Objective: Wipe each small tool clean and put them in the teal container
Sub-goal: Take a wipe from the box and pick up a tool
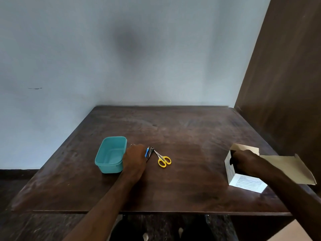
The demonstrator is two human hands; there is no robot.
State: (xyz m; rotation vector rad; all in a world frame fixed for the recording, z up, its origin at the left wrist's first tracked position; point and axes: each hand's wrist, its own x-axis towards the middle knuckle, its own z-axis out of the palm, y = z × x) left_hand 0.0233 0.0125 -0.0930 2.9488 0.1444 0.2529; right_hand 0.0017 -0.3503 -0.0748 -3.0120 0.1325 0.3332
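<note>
Left hand [134, 158] hovers over the small tools, blue-handled pick [146, 152] just right of its knuckles, pointing away; finger state unclear.

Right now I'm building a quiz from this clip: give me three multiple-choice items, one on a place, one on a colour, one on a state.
1. Where does the teal container stand relative to the yellow-handled scissors?
A. to their left
B. to their right
C. on top of them

2. What colour are the scissors' handles?
A. red
B. yellow
C. black

3. What is in the teal container?
A. the scissors
B. a cloth
C. nothing visible

Answers: 1 A, the container sits left of the left hand, the scissors right of it. 2 B, both loops are yellow. 3 C, its bare floor shows; the right hand reaches into a white carton.
</note>
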